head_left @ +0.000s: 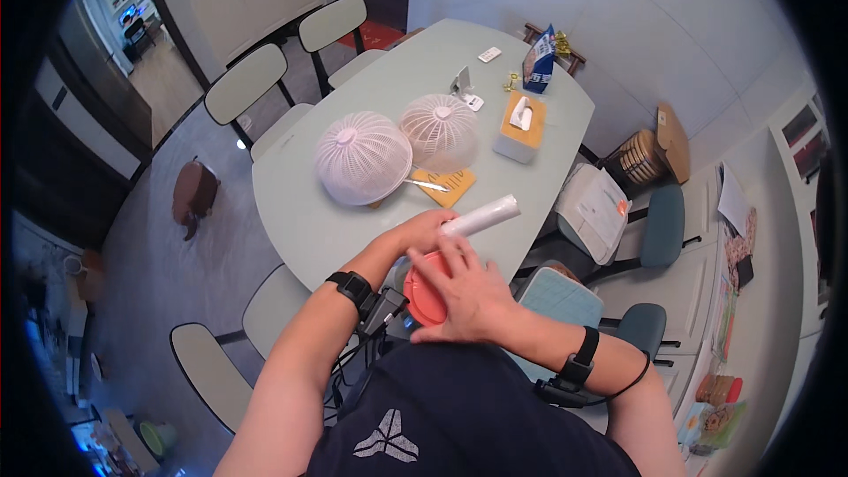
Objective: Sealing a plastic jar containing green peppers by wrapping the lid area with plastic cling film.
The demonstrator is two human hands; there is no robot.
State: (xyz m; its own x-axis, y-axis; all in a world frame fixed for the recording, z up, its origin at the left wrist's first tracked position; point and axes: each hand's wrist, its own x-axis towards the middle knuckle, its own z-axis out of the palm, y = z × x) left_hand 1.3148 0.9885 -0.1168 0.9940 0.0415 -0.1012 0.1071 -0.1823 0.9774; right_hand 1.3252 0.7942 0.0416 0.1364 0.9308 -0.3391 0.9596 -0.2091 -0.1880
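Observation:
My left hand (420,231) is closed around one end of a whitish roll of plastic film (484,215), held over the table's near edge and pointing right. Close to my body is a round red lid (424,299) on what looks like a container, mostly hidden by my arms. Across the lid's right side lies my right hand (475,299), its fingers at the far rim and its thumb at the near rim. The fingertips are slightly blurred, and they come near the roll.
On the pale table (300,212) stand two mesh food covers (364,159), a yellow cloth-like piece (455,187), a tissue box (519,128), a phone stand (463,84) and a blue bag (538,64). Chairs (247,88) surround it. A brown stool (194,194) is at left.

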